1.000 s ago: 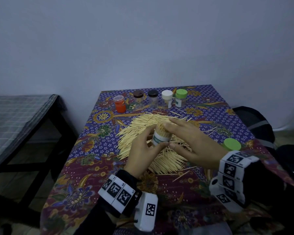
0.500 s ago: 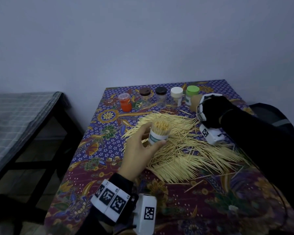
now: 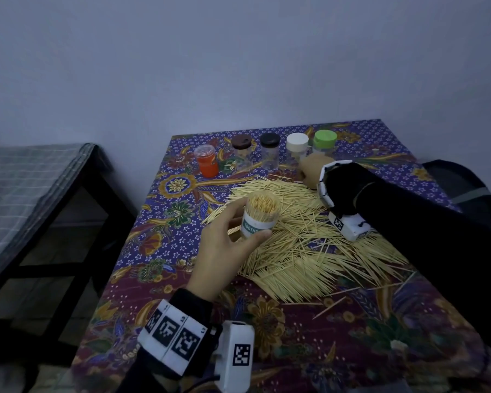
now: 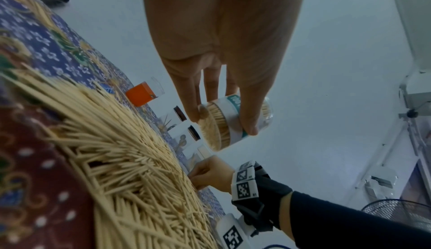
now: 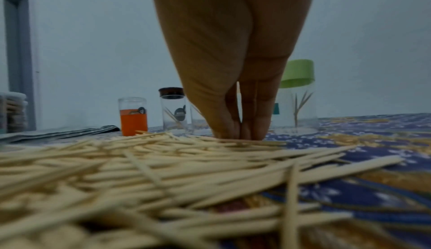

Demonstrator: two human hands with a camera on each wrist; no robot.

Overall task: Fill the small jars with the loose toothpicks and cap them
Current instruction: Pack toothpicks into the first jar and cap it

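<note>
- Wooden loose toothpicks (image 3: pixel 304 251) lie in a pale, thin-sticked heap on the patterned cloth worktop (image 3: pixel 159 251).
- Left hand (image 3: pixel 224 251) curls round a clear cylindrical jar (image 3: pixel 260 218), packed full, uncapped.
- Right hand (image 3: pixel 312 171), fingertips (image 5: pixel 233 133) pressed together on far sticks; whether it holds any, I cannot tell.

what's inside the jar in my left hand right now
The labelled jar your left hand holds is uncapped and packed with upright toothpicks, tips showing at the mouth. Its white label and your fingers cover the middle of the jar.
</note>
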